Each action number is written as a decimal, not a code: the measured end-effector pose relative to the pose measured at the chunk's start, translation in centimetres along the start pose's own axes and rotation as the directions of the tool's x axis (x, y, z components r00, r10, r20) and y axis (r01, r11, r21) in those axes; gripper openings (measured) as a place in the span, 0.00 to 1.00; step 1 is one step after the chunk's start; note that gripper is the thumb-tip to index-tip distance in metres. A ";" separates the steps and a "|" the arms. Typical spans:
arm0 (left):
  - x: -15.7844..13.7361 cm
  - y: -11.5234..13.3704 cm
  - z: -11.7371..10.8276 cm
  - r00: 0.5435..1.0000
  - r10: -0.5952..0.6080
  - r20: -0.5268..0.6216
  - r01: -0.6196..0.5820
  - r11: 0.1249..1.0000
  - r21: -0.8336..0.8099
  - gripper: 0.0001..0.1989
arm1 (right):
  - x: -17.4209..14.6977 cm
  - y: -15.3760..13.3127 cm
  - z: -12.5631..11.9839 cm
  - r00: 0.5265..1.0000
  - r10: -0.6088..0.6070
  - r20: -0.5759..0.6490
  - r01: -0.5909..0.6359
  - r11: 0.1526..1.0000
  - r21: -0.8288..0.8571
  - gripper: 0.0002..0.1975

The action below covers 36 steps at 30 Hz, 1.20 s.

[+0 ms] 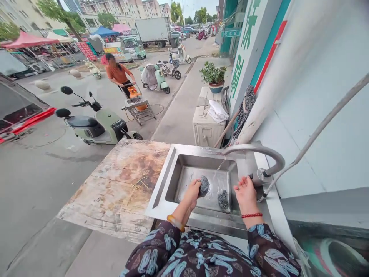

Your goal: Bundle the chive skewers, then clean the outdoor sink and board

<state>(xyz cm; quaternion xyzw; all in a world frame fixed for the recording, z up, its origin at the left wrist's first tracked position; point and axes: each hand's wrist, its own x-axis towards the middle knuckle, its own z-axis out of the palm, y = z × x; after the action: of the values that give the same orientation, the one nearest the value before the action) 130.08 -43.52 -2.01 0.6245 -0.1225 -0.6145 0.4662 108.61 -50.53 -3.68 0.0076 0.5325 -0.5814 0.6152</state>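
My left hand point(192, 191) is over the sink basin, its fingers closed on a dark grey steel wool scrubber point(204, 186). A second steel wool scrubber point(223, 199) lies on the basin floor to the right. Beside the faucet base, my right hand point(246, 190) has its fingers curled at the faucet handle point(251, 176), which they partly cover. From the curved grey faucet point(269, 151) a thin stream of water point(221, 164) falls into the stainless steel sink point(161, 198).
A weathered wooden board point(115, 184) adjoins the sink's left side, with a thin yellowish tie point(140, 183) on it. Behind stand a white box-like unit point(201, 127), a potted plant point(216, 75) and a mop point(245, 109). A person point(119, 73) pushes a cart beyond a parked scooter point(100, 125).
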 end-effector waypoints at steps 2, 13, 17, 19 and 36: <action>-0.2 0.3 0.1 1.000 -0.008 -0.024 0.008 1.000 0.022 0.18 | -0.4 -0.4 -0.2 0.999 0.007 0.036 -0.009 0.998 0.056 0.09; -0.8 1.8 0.6 0.998 0.043 -0.036 -0.042 0.998 0.037 0.20 | -3.2 0.6 -0.9 0.926 -0.040 0.374 0.165 0.937 -0.309 0.23; -1.1 2.2 1.0 0.998 0.063 -0.019 -0.062 0.997 0.046 0.18 | -2.8 1.0 -0.3 0.930 -0.090 0.357 0.213 0.923 -0.321 0.25; -1.2 2.3 1.1 0.998 0.053 -0.024 -0.052 0.998 0.028 0.17 | -2.2 1.4 -0.1 0.928 -0.055 0.369 0.201 0.908 -0.368 0.25; -1.0 2.0 0.6 0.996 0.020 -0.088 -0.019 1.000 0.005 0.16 | -0.3 3.7 -1.9 0.956 0.215 0.199 -0.231 0.971 0.063 0.09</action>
<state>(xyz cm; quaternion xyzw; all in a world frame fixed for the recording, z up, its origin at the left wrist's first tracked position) 130.19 -44.10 0.20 0.6510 -0.1092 -0.5814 0.4757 110.17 -47.94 -6.60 0.0383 0.4414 -0.5287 0.7240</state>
